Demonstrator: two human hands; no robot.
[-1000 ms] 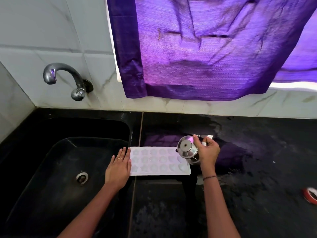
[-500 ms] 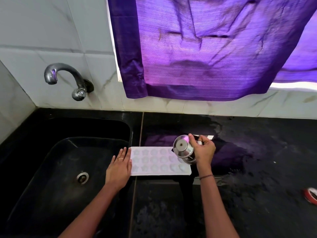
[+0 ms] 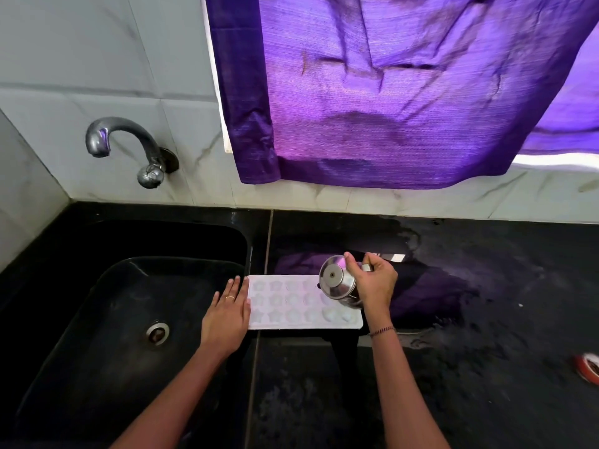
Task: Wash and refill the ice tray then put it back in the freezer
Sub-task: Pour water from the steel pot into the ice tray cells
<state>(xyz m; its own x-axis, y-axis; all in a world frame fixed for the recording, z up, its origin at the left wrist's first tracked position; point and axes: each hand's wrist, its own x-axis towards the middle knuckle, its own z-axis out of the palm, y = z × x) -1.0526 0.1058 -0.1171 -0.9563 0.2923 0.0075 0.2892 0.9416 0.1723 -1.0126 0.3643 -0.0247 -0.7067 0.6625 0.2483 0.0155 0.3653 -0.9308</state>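
A white ice tray (image 3: 288, 306) with star and round moulds lies flat on the black counter just right of the sink. My left hand (image 3: 228, 314) rests flat with fingers apart against the tray's left edge. My right hand (image 3: 372, 283) grips a small steel cup (image 3: 337, 283), tilted over so its base faces me, above the tray's right end. The cup hides part of the right moulds. Whether water is running out of the cup I cannot tell.
A black sink (image 3: 107, 319) with a metal drain (image 3: 157, 333) lies to the left, under a steel tap (image 3: 129, 147) on the tiled wall. A purple curtain (image 3: 389, 92) hangs behind. The black counter (image 3: 486, 319) looks wet. A red ring (image 3: 588, 367) sits far right.
My right hand has carried the tilted steel cup leftward over the tray's right end. My left hand has stayed at the tray's left edge.
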